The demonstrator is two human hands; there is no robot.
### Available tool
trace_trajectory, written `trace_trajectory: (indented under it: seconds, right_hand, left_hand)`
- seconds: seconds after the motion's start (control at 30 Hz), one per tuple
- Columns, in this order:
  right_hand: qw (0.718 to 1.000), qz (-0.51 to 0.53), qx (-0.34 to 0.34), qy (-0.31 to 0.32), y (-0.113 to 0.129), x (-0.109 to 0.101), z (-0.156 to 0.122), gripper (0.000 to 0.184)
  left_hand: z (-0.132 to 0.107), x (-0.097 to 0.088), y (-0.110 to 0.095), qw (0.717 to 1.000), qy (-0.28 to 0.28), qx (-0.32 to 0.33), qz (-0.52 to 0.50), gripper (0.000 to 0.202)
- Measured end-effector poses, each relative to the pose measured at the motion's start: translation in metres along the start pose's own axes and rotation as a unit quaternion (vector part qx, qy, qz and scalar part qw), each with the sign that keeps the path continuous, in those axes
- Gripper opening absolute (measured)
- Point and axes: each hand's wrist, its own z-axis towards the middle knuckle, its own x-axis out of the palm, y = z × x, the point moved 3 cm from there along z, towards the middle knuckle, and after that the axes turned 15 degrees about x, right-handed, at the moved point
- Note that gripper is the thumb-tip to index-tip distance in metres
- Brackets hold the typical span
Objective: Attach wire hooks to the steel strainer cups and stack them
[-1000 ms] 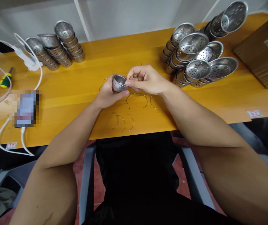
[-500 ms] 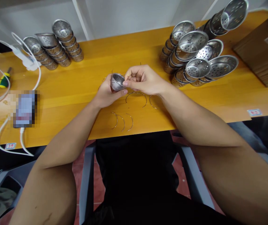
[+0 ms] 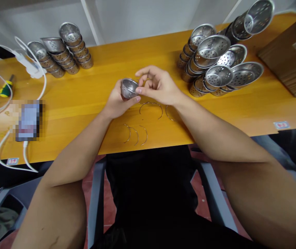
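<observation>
A small metal cup with punched holes point(image 3: 128, 88) sits in my left hand point(image 3: 117, 103), whose fingers wrap round its side while the thumb lies along the near side. The cup's mouth tips up toward me. My right hand point(image 3: 160, 86) is at the cup's right rim, thumb tip close against it. Its index finger is raised and bent, and the other fingers curl in behind the thumb. What the thumb pinches is too small to make out. On the table below lie several thin curved wires point(image 3: 146, 135), with a larger wire arc point(image 3: 151, 103) just under the right hand.
Nested perforated cups stand in stacks at the back left point(image 3: 71, 38) and right point(image 3: 213, 48). A cardboard box point(image 3: 290, 58) is at far right. To the left lie a phone point(image 3: 29, 121), white cables point(image 3: 44, 86) and a yellow-green screwdriver point(image 3: 6, 90).
My right index finger has lifted and straightened away from the thumb. The cup has shifted slightly up and left in my left hand. Wires and stacks have stayed put.
</observation>
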Motion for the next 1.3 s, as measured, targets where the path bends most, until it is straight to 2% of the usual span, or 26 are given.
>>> trace_trajectory:
  seconds: [0.07, 0.2, 0.3, 0.43, 0.57, 0.63, 0.87, 1.03, 1.13, 1.3]
  right_hand:
    - [0.999, -0.029, -0.006, -0.038, -0.004, -0.001, 0.000, 0.085]
    - [0.994, -0.083, -0.019, -0.066, -0.008, 0.001, -0.005, 0.084]
    - [0.989, -0.124, -0.038, -0.064, -0.008, 0.003, -0.008, 0.091]
    - [0.979, -0.184, -0.069, -0.058, -0.008, 0.003, -0.009, 0.088]
    - [0.973, -0.213, -0.051, -0.066, -0.005, 0.003, -0.011, 0.101]
    - [0.970, -0.228, -0.047, -0.069, -0.003, 0.003, -0.012, 0.099]
    - [0.966, -0.232, -0.085, -0.072, 0.002, 0.002, -0.012, 0.084]
    - [0.958, -0.255, -0.112, -0.069, 0.006, 0.005, -0.013, 0.073]
    - [0.960, -0.249, -0.116, -0.045, 0.003, 0.009, -0.012, 0.072]
    - [0.969, -0.218, -0.116, -0.022, -0.006, 0.016, -0.010, 0.073]
  left_hand:
    - [0.001, -0.002, 0.004, 1.000, -0.017, 0.006, 0.001, 0.102]
    - [0.002, -0.006, 0.010, 1.000, -0.030, 0.002, 0.008, 0.103]
    - [0.004, -0.007, 0.006, 0.999, -0.026, -0.026, 0.012, 0.102]
    - [0.006, -0.008, -0.005, 0.998, -0.025, -0.045, 0.027, 0.100]
    - [0.005, -0.008, -0.008, 0.998, -0.021, -0.051, 0.017, 0.102]
    - [0.005, -0.008, -0.007, 0.998, -0.019, -0.053, 0.010, 0.104]
    - [0.004, -0.007, -0.004, 0.998, -0.051, -0.029, 0.006, 0.099]
    - [0.005, -0.010, -0.006, 0.997, -0.070, -0.037, 0.000, 0.106]
    - [0.005, -0.010, -0.003, 0.997, -0.073, -0.032, -0.021, 0.106]
    - [0.004, -0.004, -0.005, 0.998, -0.052, 0.016, -0.045, 0.102]
